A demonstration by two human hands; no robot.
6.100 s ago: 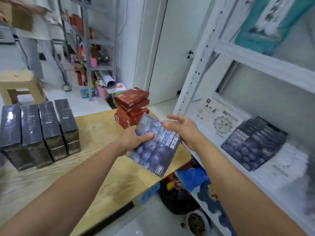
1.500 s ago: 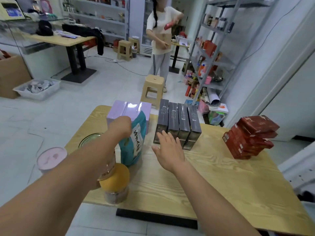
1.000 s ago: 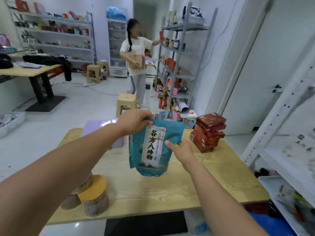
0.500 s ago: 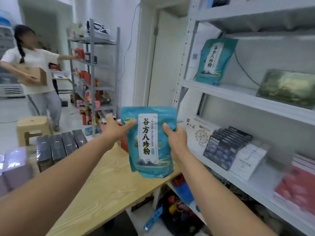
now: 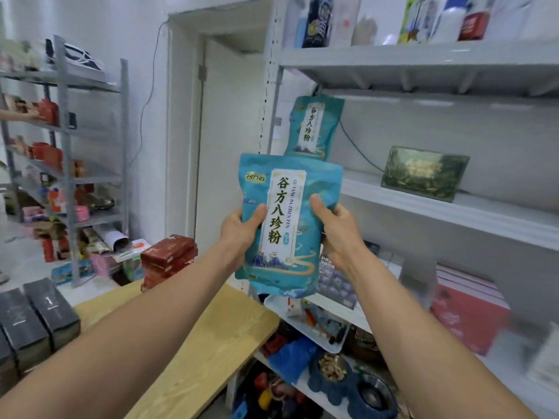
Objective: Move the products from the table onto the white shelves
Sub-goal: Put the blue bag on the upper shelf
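A teal stand-up pouch is held upright in the air, its face towards the camera. It carries a white vertical label with dark green Chinese characters, small lettering "GU FANG BA ZHEN FEN", a green logo at upper left and gold-and-blue waves near the base. The left hand has its grip closed on the pouch's left edge with the thumb on the front. The right hand grips the right edge the same way.

The pouch hangs in front of the white shelves, beyond the desk. On the middle shelf a matching teal pouch stands at the left end, with a dark green box well to its right. In the view the held pouch's top overlaps the shelved pouch's base; whether they touch cannot be told.

The top shelf holds bottles, blurred. The shelf below the middle one holds dark blueberry packets, partly hidden by the right hand, and a blurred pink-red box.

On the desk sit a stack of red boxes and a row of dark boxes. A grey rack of goods stands at the left.
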